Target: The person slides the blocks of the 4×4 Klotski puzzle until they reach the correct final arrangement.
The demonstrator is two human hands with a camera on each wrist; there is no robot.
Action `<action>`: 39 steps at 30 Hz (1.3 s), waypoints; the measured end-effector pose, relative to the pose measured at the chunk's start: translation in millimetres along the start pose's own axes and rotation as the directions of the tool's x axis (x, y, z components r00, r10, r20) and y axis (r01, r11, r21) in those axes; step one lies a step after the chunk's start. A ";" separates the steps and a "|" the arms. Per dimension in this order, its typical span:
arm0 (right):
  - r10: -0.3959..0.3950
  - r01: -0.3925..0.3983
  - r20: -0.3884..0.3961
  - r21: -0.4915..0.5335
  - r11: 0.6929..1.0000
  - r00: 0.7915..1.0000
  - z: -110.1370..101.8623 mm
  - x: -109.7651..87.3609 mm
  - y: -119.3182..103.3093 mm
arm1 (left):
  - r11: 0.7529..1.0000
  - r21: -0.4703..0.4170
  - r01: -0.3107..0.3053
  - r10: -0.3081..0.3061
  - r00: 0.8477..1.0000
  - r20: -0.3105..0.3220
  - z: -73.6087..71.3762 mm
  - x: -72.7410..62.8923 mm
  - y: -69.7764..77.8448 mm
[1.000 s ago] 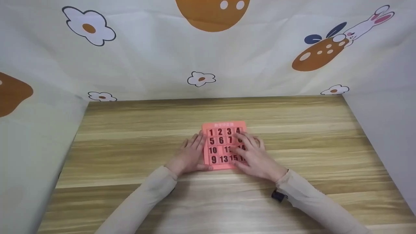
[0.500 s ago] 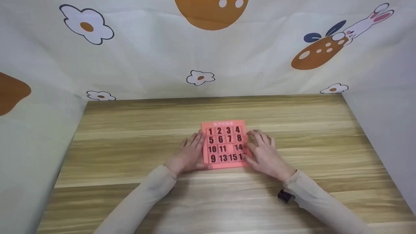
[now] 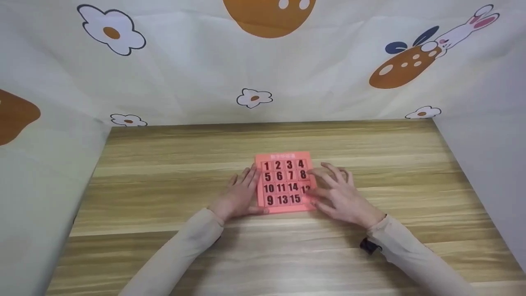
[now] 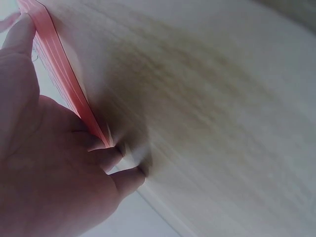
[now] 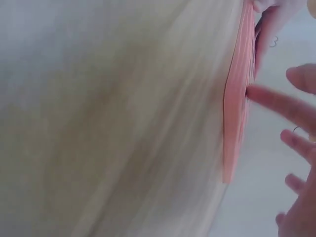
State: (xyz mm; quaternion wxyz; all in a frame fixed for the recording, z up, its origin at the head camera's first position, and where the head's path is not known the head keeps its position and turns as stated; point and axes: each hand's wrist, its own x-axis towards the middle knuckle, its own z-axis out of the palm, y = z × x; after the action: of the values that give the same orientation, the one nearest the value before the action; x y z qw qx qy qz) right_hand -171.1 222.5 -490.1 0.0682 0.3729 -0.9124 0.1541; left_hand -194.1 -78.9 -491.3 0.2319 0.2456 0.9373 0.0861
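A pink number slide puzzle (image 3: 283,209) lies flat on the wooden table, its rows of black-numbered tiles facing up. My left hand (image 3: 237,197) rests against its left side, fingers along the edge and thumb at the near-left corner. In the left wrist view, the thumb (image 4: 19,39) touches the puzzle's pink frame (image 4: 64,74). Over the right edge, my right hand (image 3: 343,197) has its fingers spread, with one fingertip at the 12 tile (image 3: 305,189). Below that tile, the near-right slot shows a gap. The right wrist view has one finger (image 5: 276,102) reaching onto the puzzle.
The wood-grain table (image 3: 164,156) spreads around the puzzle. A pale cloth (image 3: 185,70) printed with flowers, orange shapes and a rabbit hangs along the back and sides. A dark strap piece (image 3: 369,246) shows at the right sleeve.
The 11 tile, then the 14 tile, have slid left. The 12 tile has moved up from the bottom row. My right hand has drawn back rightward; my left stays in place.
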 end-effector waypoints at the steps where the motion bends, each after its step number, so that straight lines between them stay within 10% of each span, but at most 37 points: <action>1: 0.015 -0.015 0.005 -0.026 1.000 1.000 -0.1 0.2 -0.3 | 1.000 0.002 -0.004 0.004 1.000 0.001 0.1 -0.1 -0.2; 11: -0.103 0.100 0.104 0.033 0.994 0.989 2.6 1.0 -10.5 | 1.000 0.006 -0.014 0.014 1.000 -0.011 1.0 -0.1 -0.2; 18: -0.024 0.024 -0.007 0.036 0.999 1.000 0.7 6.0 -9.0 | 1.000 0.010 -0.008 0.008 1.000 -0.006 0.9 1.1 -0.3; 29: -0.086 0.074 0.101 0.118 0.990 0.991 1.9 6.4 -8.9 | 1.000 -0.003 -0.021 0.021 1.000 -0.020 0.6 0.9 -0.6; 39: 0.053 -0.052 -0.013 0.074 0.996 0.998 4.9 6.1 -6.4 | 1.000 -0.013 -0.029 0.028 0.999 -0.028 -0.1 0.0 -0.9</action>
State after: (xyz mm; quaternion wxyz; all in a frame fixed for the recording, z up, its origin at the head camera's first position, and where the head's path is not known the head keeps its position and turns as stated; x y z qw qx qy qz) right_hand -171.1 212.5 -491.8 0.0571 0.3498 -0.9151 0.1923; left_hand -194.5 -79.6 -491.4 0.2191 0.2562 0.9362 0.0990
